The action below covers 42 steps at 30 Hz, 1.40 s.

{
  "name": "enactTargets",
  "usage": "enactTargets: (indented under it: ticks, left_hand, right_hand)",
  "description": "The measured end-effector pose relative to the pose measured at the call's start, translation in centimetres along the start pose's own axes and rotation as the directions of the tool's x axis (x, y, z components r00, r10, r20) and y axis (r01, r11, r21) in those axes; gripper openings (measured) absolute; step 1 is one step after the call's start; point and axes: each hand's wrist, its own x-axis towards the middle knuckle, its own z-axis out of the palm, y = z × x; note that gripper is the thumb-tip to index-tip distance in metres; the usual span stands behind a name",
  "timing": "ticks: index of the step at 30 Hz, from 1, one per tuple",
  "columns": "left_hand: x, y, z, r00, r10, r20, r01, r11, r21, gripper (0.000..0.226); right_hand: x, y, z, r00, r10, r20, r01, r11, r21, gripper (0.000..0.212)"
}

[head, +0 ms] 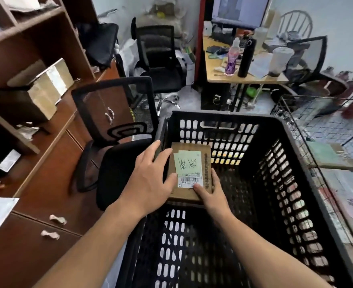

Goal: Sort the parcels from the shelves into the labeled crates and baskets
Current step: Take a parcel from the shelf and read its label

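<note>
A flat brown cardboard parcel (194, 148) with a pale green handwritten label and a barcode sticker is held over the left side of a big black perforated plastic crate (285, 183). My left hand (148, 179) grips the parcel's left edge, thumb on top. At its near right corner, my right hand (211, 194) holds it with the thumb on the barcode sticker. The crate's inside looks dark; I make out nothing lying in it. More parcels (46, 86) sit on the brown wooden shelves (36, 38) at the left.
A black mesh office chair (117, 125) stands between the shelves and the crate. A wire mesh basket (325, 121) holding a flat parcel (329, 156) is at the right. Behind are a second chair (161, 57) and a cluttered desk (244, 77) with bottles.
</note>
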Motion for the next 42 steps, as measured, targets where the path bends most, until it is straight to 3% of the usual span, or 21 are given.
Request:
enactTargets:
  ticks: [7, 17, 21, 24, 29, 34, 38, 42]
  left_hand:
    - [0.3, 0.1, 0.1, 0.998, -0.054, 0.025, 0.055, 0.998, -0.006, 0.062]
    - [0.1, 0.0, -0.3, 0.999, -0.035, 0.021, 0.037, 0.993, -0.112, 0.055]
    - [0.2, -0.3, -0.6, 0.998, -0.026, 0.058, 0.034, 0.988, -0.147, 0.055]
    - [0.4, -0.7, -1.1, 0.994, -0.009, 0.107, 0.015, 0.999, -0.051, 0.057]
    - [0.8, -1.4, -2.6, 0.988, 0.113, 0.102, -0.121, 0.989, 0.085, 0.059]
    - [0.1, -0.4, -3.5, 0.885, 0.462, 0.054, -0.466, 0.88, 0.093, 0.05]
    - [-1.0, 1.3, -3.0, 0.775, 0.62, 0.121, -0.632, 0.763, 0.137, 0.05]
    - [-2.2, 4.1, -1.7, 0.687, 0.685, 0.242, -0.726, 0.665, 0.178, 0.06]
  right_hand:
    - [0.9, 1.2, 0.7, 0.999, 0.05, 0.001, -0.049, 0.986, -0.162, 0.085]
    - [0.6, 0.1, 1.5, 0.994, 0.075, -0.08, -0.091, 0.97, -0.225, 0.086]
    - [-0.4, -1.4, 1.6, 0.982, 0.028, -0.188, -0.1, 0.918, -0.383, 0.086]
    - [-2.9, -3.1, 0.8, 0.969, -0.076, -0.237, -0.064, 0.845, -0.53, 0.071]
    - [-8.8, -6.3, -1.3, 0.938, -0.279, -0.205, -0.014, 0.561, -0.828, 0.06]
    - [-15.1, -7.4, -3.2, 0.89, -0.391, -0.235, -0.11, 0.316, -0.942, 0.057]
    - [-20.2, -7.5, -4.3, 0.866, -0.362, -0.346, -0.251, 0.285, -0.925, 0.061]
    - [-25.0, -7.7, -5.4, 0.813, -0.358, -0.459, -0.371, 0.29, -0.882, 0.058]
